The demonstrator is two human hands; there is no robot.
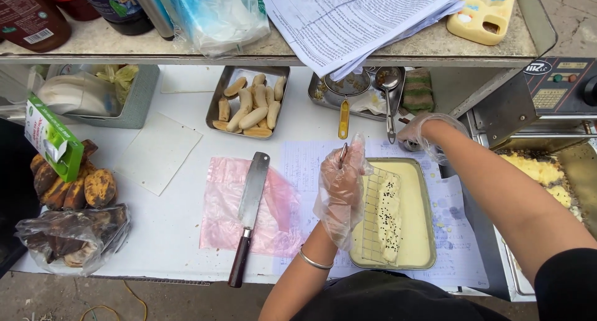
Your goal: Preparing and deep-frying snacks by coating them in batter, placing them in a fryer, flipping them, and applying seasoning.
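— Two gloved hands over the counter (174,221); what does each one have?

— Left hand (341,187) wears a loose clear plastic glove, and its fingers (354,156) are pinched shut round the thin metal handle of a wire rack (371,218). That handle pokes up just above the fingertips; the rack itself slants down below the hand into the batter tray (423,234).

— And the food?

— One long battered piece (390,215), speckled with black seeds, lies on the rack's right part, just right of the left palm, not touching the fingers.

— Right hand?

— Right hand (418,131), also gloved, reaches to the tray's far corner, fingers curled down beside a ladle (389,103). Whether they grip anything I cannot tell.

— Anything nearby?

— Cleaver (249,218) on a pink plastic sheet (217,215), left of the tray, well apart from both hands.
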